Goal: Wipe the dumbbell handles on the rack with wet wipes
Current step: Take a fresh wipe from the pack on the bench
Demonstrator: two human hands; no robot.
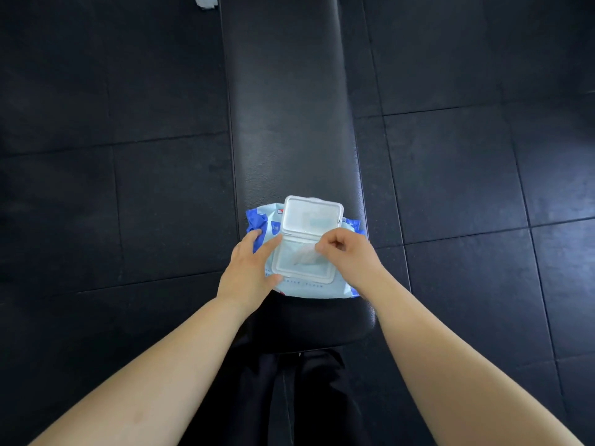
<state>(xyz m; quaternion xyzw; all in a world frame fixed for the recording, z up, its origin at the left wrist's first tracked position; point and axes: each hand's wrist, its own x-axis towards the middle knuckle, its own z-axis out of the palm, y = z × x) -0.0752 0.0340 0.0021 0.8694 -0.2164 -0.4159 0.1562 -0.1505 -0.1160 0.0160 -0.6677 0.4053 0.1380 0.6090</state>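
The left hand (251, 268) lies flat, its straight fingers (256, 235) pressing the soft blue-and-white plastic wipe pack (318, 289), likely so the pull does not lift it. Just right of them, the right hand (349, 252) pinches a thin white wet wipe (304, 256) at the opening. Beyond the fingertips the white plastic lid (312, 217) stands flipped open, over the black padded surface (289, 123). No dumbbells or rack show.

Gym. Floor (467, 172): large black rubber tiles, faintly speckled, with seams running in a grid on both sides. Bench (289, 123): long, narrow, black padded vinyl with a rounded near end, running away down the middle of the view. The padding has a dull sheen. Both suit a weights area.
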